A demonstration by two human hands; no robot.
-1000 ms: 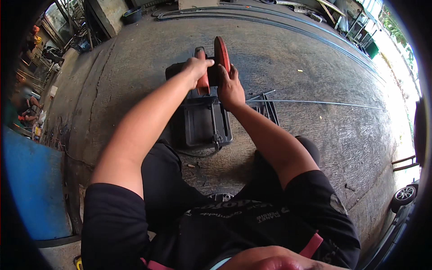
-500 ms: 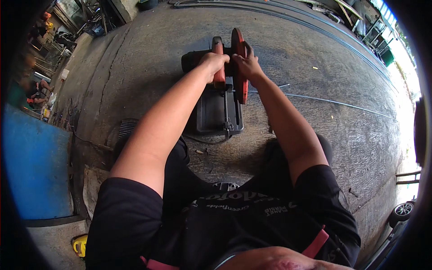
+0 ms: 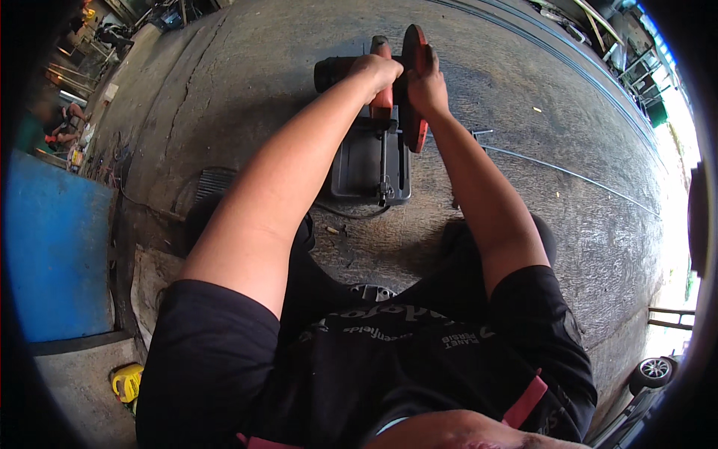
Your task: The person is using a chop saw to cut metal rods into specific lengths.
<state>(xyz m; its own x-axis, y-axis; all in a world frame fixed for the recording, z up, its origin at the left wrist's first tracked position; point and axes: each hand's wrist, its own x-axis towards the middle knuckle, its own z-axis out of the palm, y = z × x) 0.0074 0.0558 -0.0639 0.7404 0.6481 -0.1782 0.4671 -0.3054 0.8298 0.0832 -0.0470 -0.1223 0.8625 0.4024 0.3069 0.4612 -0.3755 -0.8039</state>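
Note:
A chop saw stands on the concrete floor in front of me, with its dark base [image 3: 348, 176] nearest and its black motor [image 3: 330, 75] at the left. My left hand [image 3: 380, 71] is wrapped over the saw's red handle-like arm [image 3: 382, 101]. Just right of it, a large red cutting disc [image 3: 415, 135] stands upright, seen nearly edge-on. My right hand [image 3: 428, 91] grips the disc from its right face, with the fingers pointing up. The fingertips and the disc's centre are mostly hidden. A clamp screw [image 3: 384, 168] runs along the base.
Thin metal rods [image 3: 568, 170] lie on the floor to the right, and more long rods [image 3: 538, 45] run across the far right. A blue panel [image 3: 60, 247] stands at the left, above a yellow object [image 3: 127, 382]. Another person [image 3: 71, 123] sits at the far left. A car wheel [image 3: 653, 370] shows at lower right.
The view has shifted, so the saw appears higher and slightly to the right. My right hand's fingers, spread before, are now closer together on the disc. My left hand keeps its hold.

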